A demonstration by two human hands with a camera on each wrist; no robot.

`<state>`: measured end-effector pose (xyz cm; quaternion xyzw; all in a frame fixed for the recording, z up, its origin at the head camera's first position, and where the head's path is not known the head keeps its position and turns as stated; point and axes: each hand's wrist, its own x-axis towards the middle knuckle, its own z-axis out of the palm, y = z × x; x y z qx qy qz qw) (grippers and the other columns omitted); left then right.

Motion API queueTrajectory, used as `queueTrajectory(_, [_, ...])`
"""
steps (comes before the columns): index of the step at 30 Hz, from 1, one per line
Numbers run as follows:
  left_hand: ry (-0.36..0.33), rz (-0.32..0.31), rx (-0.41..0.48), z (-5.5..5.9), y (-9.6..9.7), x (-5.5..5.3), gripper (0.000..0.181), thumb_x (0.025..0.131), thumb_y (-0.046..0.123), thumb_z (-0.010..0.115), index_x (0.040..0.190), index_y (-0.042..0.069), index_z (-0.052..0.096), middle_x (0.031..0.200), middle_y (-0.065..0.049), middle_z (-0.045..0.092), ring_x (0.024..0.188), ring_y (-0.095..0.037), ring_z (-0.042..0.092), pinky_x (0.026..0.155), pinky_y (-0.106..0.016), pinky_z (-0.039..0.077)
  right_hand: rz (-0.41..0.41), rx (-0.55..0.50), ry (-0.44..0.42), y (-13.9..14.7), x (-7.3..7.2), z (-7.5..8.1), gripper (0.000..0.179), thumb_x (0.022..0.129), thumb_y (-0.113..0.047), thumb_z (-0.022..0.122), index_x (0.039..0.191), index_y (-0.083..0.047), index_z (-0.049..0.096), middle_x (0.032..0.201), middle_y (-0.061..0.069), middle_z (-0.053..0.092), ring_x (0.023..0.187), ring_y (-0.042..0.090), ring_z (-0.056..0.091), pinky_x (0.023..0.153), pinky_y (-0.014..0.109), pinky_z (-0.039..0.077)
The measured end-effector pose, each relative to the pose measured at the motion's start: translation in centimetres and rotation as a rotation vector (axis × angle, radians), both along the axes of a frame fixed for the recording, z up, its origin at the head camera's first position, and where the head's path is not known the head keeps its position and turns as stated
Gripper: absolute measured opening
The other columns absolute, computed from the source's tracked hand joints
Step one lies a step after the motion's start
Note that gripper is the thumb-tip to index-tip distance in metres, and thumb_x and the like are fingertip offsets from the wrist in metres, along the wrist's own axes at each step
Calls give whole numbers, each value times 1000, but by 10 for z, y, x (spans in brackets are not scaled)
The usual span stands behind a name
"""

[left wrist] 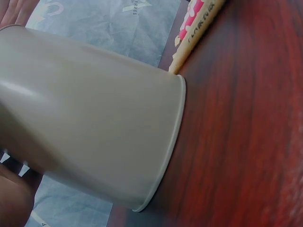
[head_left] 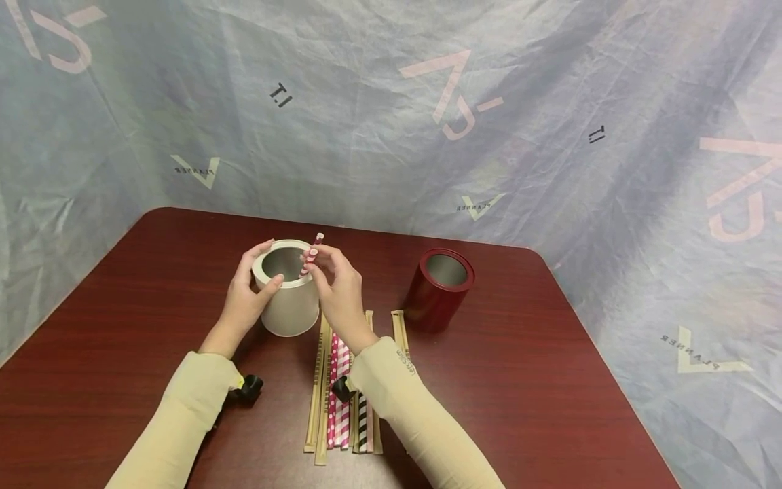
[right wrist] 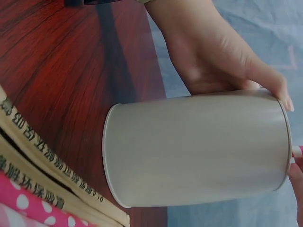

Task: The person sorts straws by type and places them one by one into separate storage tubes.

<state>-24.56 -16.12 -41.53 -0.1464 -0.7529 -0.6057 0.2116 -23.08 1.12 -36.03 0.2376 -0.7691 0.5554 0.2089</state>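
My left hand grips the off-white can around its left side, thumb over the near rim. The can stands upright on the table, its open mouth facing up. At the right of that mouth my right hand pinches pink-and-white paper straws, two ends of which stick up above the fingers. Their lower part is hidden inside the can. In the right wrist view the left hand lies along the can's wall, and a bit of striped straw shows past the rim.
Below the right forearm lies a row of straws: several in brown paper sleeves, pink dotted ones and a black-and-white striped one. A dark red can stands open at the right. Grey printed cloth hangs behind the table.
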Motion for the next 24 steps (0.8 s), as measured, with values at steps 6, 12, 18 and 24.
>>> queueTrajectory(6, [-4, -3, 13, 7, 3, 5, 63, 84, -3, 61, 143, -1, 37, 151, -17, 40, 129, 5, 38, 100, -6, 26, -17, -43, -42, 13, 1, -3, 29, 93, -7, 62, 121, -3, 59, 113, 13, 70, 105, 22, 68, 89, 28, 54])
queueTrajectory(12, [2, -6, 15, 29, 9, 21, 59, 83, -5, 58, 138, -10, 37, 148, -26, 38, 126, 7, 38, 100, -6, 28, -53, -92, -82, 31, 10, 2, 28, 91, -1, 62, 119, 4, 58, 113, 22, 68, 106, 29, 68, 93, 36, 53])
queueTrajectory(18, [-3, -5, 13, 35, 10, 25, 59, 83, -4, 57, 138, -11, 36, 148, -28, 38, 123, 13, 37, 100, -6, 27, -88, -101, -137, 45, 25, 13, 29, 91, 1, 62, 119, 6, 57, 114, 25, 67, 108, 33, 66, 93, 39, 53])
queueTrajectory(24, [-17, -9, 24, 34, 11, 25, 59, 84, -4, 57, 138, -10, 36, 148, -26, 39, 124, 10, 38, 100, -7, 28, -96, -131, -180, 55, 28, 7, 31, 90, 0, 63, 120, 5, 57, 115, 26, 66, 109, 34, 66, 94, 39, 53])
